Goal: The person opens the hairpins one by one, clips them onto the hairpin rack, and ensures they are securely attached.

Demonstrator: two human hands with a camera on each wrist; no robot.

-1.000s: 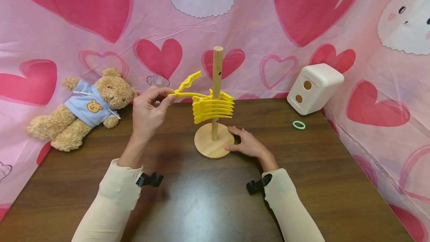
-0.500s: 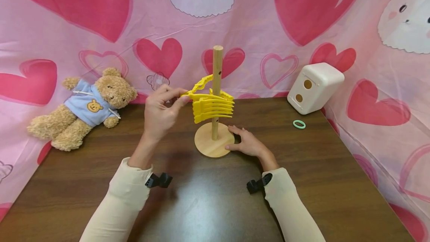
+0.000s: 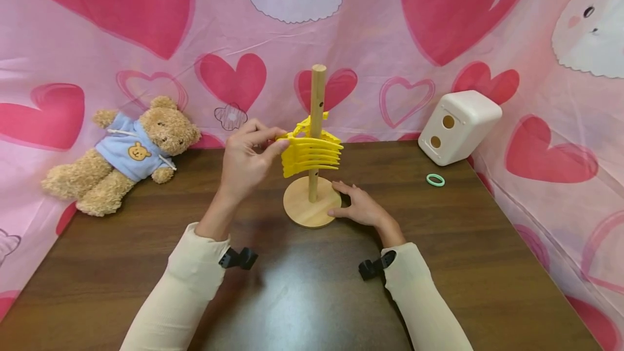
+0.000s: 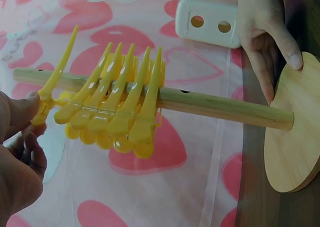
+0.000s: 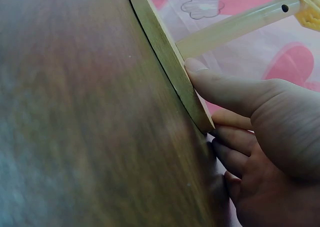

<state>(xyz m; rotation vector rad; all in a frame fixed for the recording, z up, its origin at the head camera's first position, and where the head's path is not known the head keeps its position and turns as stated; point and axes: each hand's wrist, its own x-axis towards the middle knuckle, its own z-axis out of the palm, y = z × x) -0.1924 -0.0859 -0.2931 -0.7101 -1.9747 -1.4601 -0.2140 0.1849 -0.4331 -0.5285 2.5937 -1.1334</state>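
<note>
A wooden post [image 3: 318, 88] stands upright on a round wooden base [image 3: 303, 206]. Several yellow hair clips [image 3: 307, 160] are clamped around it in a stack, their long curved prongs pointing right. My left hand [image 3: 247, 160] pinches another yellow hair clip [image 4: 56, 75] by its handle end between thumb and fingers. Its two arms are spread at the post, just above the stack; the smooth arm passes on the near side and the toothed one behind. With the thumb on top and fingers along the rim, my right hand [image 3: 362, 207] holds the base's right side.
A teddy bear [image 3: 134, 150] in a blue hoodie lies at the back left. At the back right, a white box with two round holes [image 3: 460, 126] leans against the heart-print backdrop [image 3: 385, 26]. A mint green ring [image 3: 435, 180] lies on the brown table [image 3: 302, 297].
My left hand has moved right with the pinched clip, bringing its spread arms from left of the post to either side of it. My right hand has stayed on the base.
</note>
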